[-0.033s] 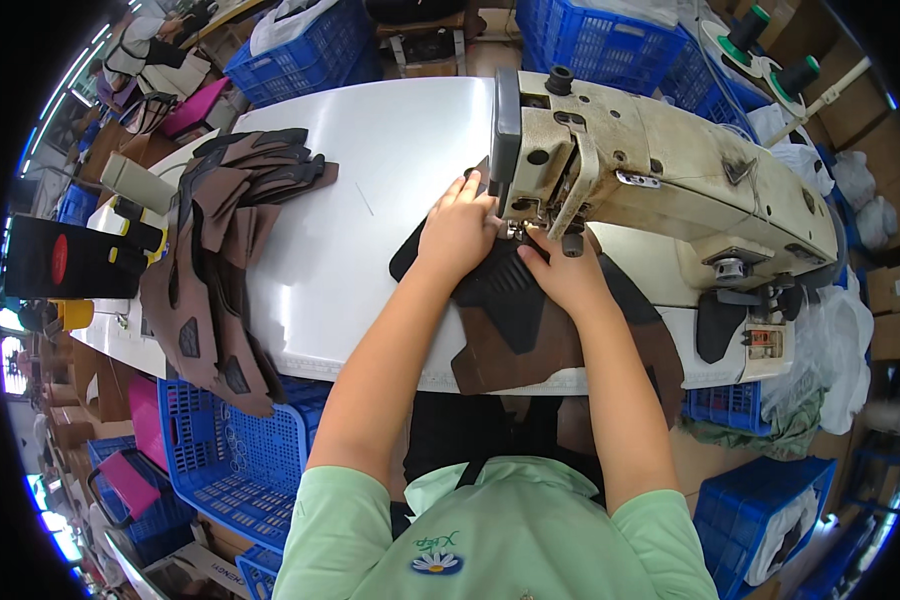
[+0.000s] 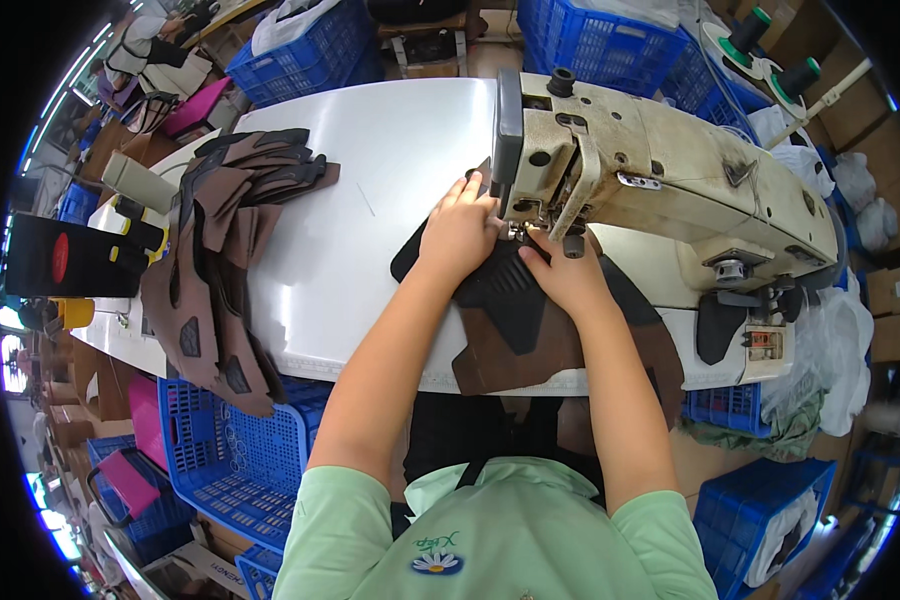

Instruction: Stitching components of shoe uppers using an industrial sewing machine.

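Observation:
A brown and black cut piece of material lies on the white table, under the head of a cream sewing machine. My left hand presses down on the piece just left of the needle, fingers together and reaching toward the presser foot. My right hand holds the same piece just right of and below the needle, with the fingertips pointing at it. The needle itself is mostly hidden between my fingers and the machine head. The near end of the piece hangs over the table's front edge.
A loose pile of brown and black cut pieces lies on the left of the table and droops over its edge. Blue plastic crates stand below left, behind the table and at the lower right. Thread cones stand at the back right.

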The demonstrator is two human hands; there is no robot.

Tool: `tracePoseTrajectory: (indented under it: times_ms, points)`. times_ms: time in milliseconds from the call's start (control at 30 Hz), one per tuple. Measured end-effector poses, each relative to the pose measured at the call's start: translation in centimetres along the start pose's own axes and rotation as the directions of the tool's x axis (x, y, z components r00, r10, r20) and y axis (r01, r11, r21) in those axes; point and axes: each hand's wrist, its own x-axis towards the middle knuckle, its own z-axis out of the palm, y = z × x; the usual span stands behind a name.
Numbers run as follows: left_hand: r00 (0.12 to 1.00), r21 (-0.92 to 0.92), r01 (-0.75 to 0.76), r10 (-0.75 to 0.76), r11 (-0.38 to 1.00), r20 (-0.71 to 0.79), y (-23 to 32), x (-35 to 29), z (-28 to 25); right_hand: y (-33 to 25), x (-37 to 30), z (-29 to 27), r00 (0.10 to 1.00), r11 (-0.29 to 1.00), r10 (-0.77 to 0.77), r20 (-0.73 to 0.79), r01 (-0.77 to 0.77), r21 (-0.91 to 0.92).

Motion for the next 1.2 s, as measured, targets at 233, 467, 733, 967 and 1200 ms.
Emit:
tracePoseTrajectory:
  times_ms: [233,467,733,967,1200]
  points:
    - [0.996,0.062,-0.056,0.06,0.997,-0.07,-0.2,-0.3,0.8,0.3,-0.2,0.0,1.0,1.0,-0.005,-0.021,0.005,0.006]
    - [0.996,0.079,-0.057,0.062,0.995,-0.059,0.0,-0.1,0.6,0.6,-0.1,0.2,0.999,0.998,0.036,0.02,-0.035,-0.055]
    - [0.977,0.083,-0.056,0.072,0.995,-0.201,-0.1,-0.6,0.2,0.1,0.6,0.0,0.999,0.999,0.022,0.027,-0.021,-0.035]
    - [0.837,-0.14,-0.241,0.132,0.96,-0.531,0.9,-7.4,-3.7,2.0,0.4,-1.9,0.989,0.984,-0.148,-0.008,0.148,0.099]
    - [0.934,-0.329,0.202,-0.283,0.922,-0.219,1.8,-13.4,-2.9,1.6,0.2,-2.3,0.987,0.986,-0.161,0.017,0.162,-0.039]
